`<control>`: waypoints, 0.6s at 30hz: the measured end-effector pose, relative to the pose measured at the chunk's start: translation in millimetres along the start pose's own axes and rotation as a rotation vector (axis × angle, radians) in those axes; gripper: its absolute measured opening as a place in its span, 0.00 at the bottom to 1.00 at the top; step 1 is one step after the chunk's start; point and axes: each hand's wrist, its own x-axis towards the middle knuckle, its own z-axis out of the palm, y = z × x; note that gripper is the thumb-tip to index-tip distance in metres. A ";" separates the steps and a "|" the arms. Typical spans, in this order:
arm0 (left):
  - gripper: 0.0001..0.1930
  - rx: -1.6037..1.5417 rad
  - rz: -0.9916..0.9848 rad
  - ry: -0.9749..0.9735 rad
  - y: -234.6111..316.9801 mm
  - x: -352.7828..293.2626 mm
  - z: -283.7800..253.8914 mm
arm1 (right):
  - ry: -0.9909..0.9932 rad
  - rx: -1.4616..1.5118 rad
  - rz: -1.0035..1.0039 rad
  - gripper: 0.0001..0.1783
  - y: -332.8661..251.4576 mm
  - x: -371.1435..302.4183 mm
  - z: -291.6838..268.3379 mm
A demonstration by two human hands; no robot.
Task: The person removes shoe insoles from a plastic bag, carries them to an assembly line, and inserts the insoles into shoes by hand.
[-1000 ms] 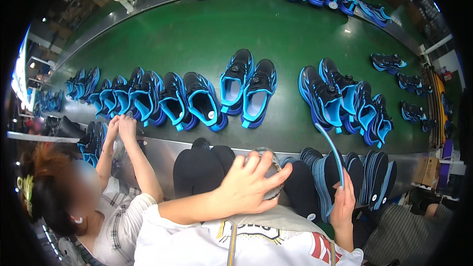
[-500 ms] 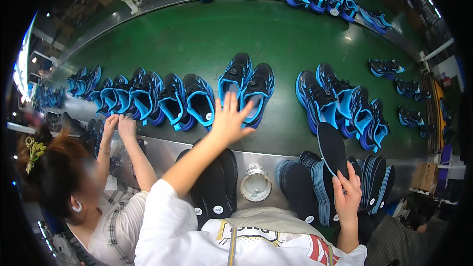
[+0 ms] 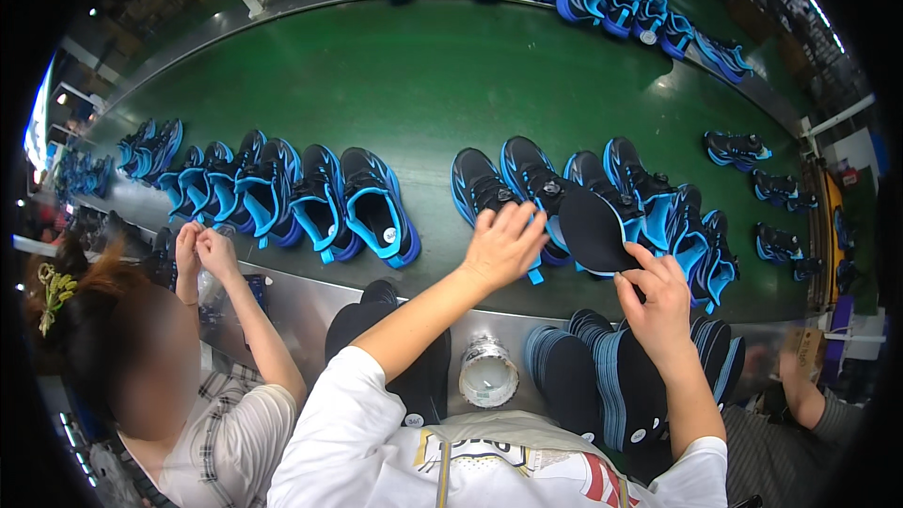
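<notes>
My right hand [image 3: 656, 301] pinches the near end of a black insole [image 3: 591, 226] with a light blue underside. The insole is tilted over the collars of black and blue sneakers, partly hiding them. My left hand [image 3: 508, 246] curls over the opening of a sneaker [image 3: 478, 186] and covers its collar; the fingertips are partly hidden in it. A second sneaker [image 3: 529, 167] stands close beside that one, toes pointing away, its opening mostly behind the insole and my fingers.
More sneakers [image 3: 381, 202] line the green table [image 3: 376, 75] on both sides. Insole stacks [image 3: 561, 367] and a white tub [image 3: 488, 374] sit along the near metal edge. A co-worker [image 3: 216, 414] works at left; another person's arm [image 3: 804, 395] shows at right.
The middle pair of sneakers has shifted right and nearer, along with my left hand, whose fingers were spread before. My right hand has raised the insole forward from the stacks to over the sneakers.
</notes>
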 end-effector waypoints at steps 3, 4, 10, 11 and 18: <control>0.22 0.106 -0.249 0.073 -18.4 2.2 -3.1 | -0.047 0.007 -0.048 0.03 -0.7 7.0 -2.2; 0.22 -0.193 -0.413 0.041 -28.3 -2.3 0.3 | -0.051 0.010 -0.053 0.03 -5.8 10.8 -4.3; 0.15 -0.767 -0.877 -0.137 -73.4 -3.2 12.5 | -0.218 -0.019 -0.213 0.03 -24.7 21.4 23.4; 0.15 -0.919 -1.018 -0.157 -67.9 1.4 9.3 | -0.266 -0.038 -0.208 0.03 -15.6 18.7 42.5; 0.15 -1.145 -1.082 -0.120 -57.3 4.8 7.3 | -0.339 -0.111 -0.079 0.06 5.1 14.2 171.5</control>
